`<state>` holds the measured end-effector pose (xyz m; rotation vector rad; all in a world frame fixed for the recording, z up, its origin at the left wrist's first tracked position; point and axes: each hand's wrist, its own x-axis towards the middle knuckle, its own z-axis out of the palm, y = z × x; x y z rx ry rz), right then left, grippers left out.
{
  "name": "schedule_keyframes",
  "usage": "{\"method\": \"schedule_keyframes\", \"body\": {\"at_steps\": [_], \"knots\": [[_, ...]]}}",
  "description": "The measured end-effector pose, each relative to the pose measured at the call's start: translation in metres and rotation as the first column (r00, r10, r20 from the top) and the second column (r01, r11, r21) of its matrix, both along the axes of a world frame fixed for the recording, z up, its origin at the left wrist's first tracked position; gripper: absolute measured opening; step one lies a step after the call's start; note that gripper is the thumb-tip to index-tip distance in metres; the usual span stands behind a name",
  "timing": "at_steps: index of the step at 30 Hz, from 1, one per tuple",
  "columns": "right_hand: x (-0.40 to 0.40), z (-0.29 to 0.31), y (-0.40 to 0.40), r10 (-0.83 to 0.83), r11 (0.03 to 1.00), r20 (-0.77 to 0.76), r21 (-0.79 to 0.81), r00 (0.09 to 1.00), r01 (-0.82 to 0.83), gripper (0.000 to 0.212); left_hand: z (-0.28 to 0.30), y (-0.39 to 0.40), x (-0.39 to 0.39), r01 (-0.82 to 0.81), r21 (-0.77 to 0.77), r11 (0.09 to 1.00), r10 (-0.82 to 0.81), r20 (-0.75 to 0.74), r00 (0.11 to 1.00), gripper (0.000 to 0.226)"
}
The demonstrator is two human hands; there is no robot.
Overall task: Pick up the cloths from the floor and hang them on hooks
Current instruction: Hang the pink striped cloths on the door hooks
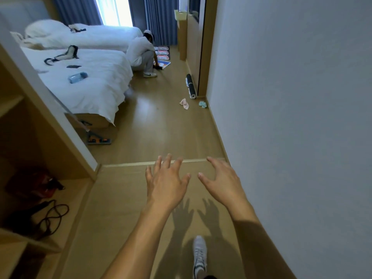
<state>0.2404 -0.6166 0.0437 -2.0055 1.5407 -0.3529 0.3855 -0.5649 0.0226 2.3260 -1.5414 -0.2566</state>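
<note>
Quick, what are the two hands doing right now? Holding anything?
Left hand: open, fingers spread, holding nothing.
Right hand: open, fingers spread, holding nothing.

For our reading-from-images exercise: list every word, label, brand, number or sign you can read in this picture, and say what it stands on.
No text can be read.
Printed mats on the far floor: print too small and blurred.
Bottle on the bed: label blurred.
Pink cloth, green cloth: no text visible.

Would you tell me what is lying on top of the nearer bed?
On the nearer bed lie a clear plastic bottle, a small dark flat item and a black-strapped harness. Anything under the covers is hidden.
</note>
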Motion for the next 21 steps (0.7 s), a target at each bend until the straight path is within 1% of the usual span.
{"method": "schedule_keyframes", "body": {"at_steps": [4, 11, 14, 18, 21], "knots": [[0.028, -0.002, -0.076, 0.075, 0.997, 0.007, -0.004, 0.997, -0.075, 0.063, 0.003, -0.066, 0.029, -0.037, 0.035, 0.999, 0.037, 0.025, 0.999, 0.058], [0.077, 0.009, -0.215, 0.168, 0.986, -0.03, -0.012, 0.985, -0.168, 0.064, 0.016, -0.187, 0.073, -0.127, 0.04, 0.991, 0.126, 0.034, 0.991, 0.058], [0.096, 0.005, -0.254, 0.179, 0.984, -0.031, 0.005, 0.983, -0.179, 0.064, 0.013, -0.222, 0.089, -0.144, 0.047, 0.988, 0.143, 0.035, 0.989, 0.059], [0.121, -0.003, -0.302, 0.208, 0.978, -0.107, -0.012, 0.972, -0.21, 0.064, 0.004, -0.268, 0.113, -0.167, 0.053, 0.984, 0.167, 0.011, 0.986, 0.06], [0.141, -0.011, -0.338, 0.194, 0.981, -0.093, 0.009, 0.977, -0.194, 0.062, -0.003, -0.307, 0.134, -0.161, 0.072, 0.984, 0.161, 0.015, 0.987, 0.061]]}}
